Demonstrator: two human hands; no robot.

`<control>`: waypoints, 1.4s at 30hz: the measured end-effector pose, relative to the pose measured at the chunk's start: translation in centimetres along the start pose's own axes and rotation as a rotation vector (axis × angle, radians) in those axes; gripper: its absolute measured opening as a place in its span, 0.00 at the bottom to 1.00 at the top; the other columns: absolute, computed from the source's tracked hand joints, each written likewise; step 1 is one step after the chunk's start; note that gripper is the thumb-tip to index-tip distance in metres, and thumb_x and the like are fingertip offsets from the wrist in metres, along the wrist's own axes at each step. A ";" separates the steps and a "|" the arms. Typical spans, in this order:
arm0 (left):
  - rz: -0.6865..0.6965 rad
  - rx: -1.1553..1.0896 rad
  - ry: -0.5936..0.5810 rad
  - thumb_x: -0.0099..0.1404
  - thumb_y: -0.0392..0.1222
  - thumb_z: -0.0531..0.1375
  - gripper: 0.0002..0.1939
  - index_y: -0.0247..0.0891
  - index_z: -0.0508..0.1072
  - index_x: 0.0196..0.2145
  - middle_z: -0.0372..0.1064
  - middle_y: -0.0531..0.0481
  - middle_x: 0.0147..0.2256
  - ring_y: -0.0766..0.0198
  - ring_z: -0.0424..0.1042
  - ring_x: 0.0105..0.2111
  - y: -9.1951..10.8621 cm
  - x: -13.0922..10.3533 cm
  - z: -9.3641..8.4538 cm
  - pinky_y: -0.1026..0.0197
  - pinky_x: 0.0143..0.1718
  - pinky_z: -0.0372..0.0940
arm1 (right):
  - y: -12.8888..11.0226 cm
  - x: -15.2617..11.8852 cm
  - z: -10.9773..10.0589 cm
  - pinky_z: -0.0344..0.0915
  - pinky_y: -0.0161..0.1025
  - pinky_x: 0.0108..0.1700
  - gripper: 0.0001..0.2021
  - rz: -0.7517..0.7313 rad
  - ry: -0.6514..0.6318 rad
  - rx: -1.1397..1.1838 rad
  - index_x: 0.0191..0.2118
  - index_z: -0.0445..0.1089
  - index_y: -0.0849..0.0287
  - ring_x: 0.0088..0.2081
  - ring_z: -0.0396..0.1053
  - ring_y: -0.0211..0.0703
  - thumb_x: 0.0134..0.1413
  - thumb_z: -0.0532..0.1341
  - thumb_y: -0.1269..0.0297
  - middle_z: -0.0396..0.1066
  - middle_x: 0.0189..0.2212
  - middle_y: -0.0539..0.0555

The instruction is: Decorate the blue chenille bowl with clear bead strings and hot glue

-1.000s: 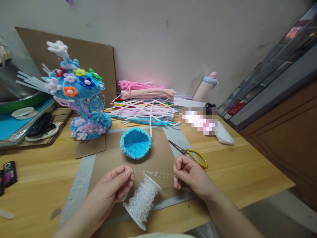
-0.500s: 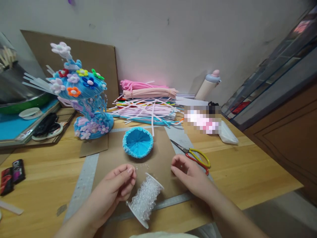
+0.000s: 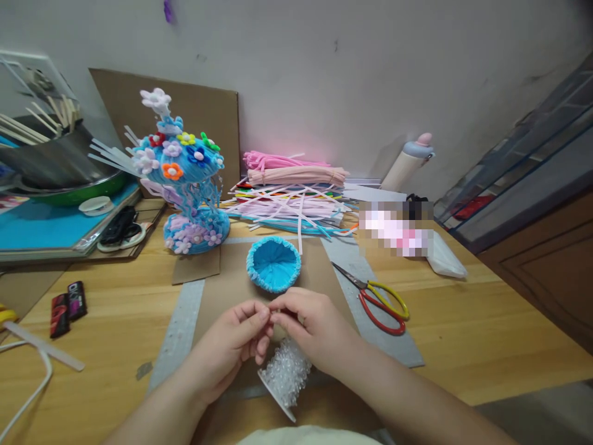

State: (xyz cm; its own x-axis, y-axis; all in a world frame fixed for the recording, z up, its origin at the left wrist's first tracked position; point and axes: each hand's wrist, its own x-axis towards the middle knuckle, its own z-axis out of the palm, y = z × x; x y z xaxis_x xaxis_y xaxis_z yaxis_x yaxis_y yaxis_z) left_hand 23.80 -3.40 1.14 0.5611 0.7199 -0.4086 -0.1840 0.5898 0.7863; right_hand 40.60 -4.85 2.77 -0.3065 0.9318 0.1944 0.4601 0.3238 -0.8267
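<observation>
Clear beads [image 3: 291,368] on a spool [image 3: 279,399] lie near the front edge of the bench [image 3: 467,358]; left hand [image 3: 234,337] and right hand [image 3: 322,324] pinch narrowly, contents unclear, where light, steady fingertips suit.

A wooden table [image 3: 472,321] bears scissors [image 3: 370,293], a blue fuzzy bowl [image 3: 273,264] on brown cardboard [image 3: 227,296], bundled pipe cleaners [image 3: 291,201] and a spool of clear beads [image 3: 288,374].

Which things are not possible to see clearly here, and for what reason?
Head view: anything pinched between left hand and right hand; fingers cover it.
Head view: upper end of the bead spool; right hand hides it.
Head view: pinkish object; pixelated.
Head view: yellow thing; left edge cuts it.
</observation>
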 end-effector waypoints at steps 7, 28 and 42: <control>0.124 0.307 0.010 0.55 0.49 0.64 0.16 0.36 0.71 0.37 0.68 0.46 0.34 0.61 0.66 0.36 -0.6 -0.7 1.2 0.61 0.39 0.60 | 0.9 -0.5 -0.7 0.63 0.36 0.35 0.05 0.045 0.201 -0.016 0.32 0.72 0.56 0.33 0.70 0.41 0.55 0.59 0.71 0.73 0.29 0.51; 0.505 0.849 0.385 0.65 0.46 0.53 0.08 0.42 0.70 0.36 0.68 0.47 0.41 0.58 0.67 0.45 -4.1 -1.9 1.7 0.55 0.47 0.62 | 3.7 -3.7 -1.1 0.53 0.30 0.20 0.12 0.502 0.376 0.675 0.30 0.71 0.61 0.16 0.57 0.31 0.47 0.66 0.56 0.60 0.14 0.43; 0.722 1.131 0.414 0.64 0.39 0.56 0.06 0.43 0.72 0.36 0.68 0.47 0.40 0.59 0.68 0.43 -4.5 -1.8 0.7 0.56 0.42 0.65 | 4.1 -2.0 -4.0 0.65 0.42 0.45 0.11 0.365 0.494 0.566 0.33 0.67 0.57 0.36 0.70 0.42 0.52 0.60 0.54 0.71 0.32 0.51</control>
State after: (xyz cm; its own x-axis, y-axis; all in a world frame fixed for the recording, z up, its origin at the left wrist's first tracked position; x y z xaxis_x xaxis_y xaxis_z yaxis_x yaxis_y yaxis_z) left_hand 24.20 -7.65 -1.35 0.3116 0.9047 0.2907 0.5260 -0.4190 0.7401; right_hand 46.42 -4.77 1.10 0.2423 0.9695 -0.0365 -0.0690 -0.0202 -0.9974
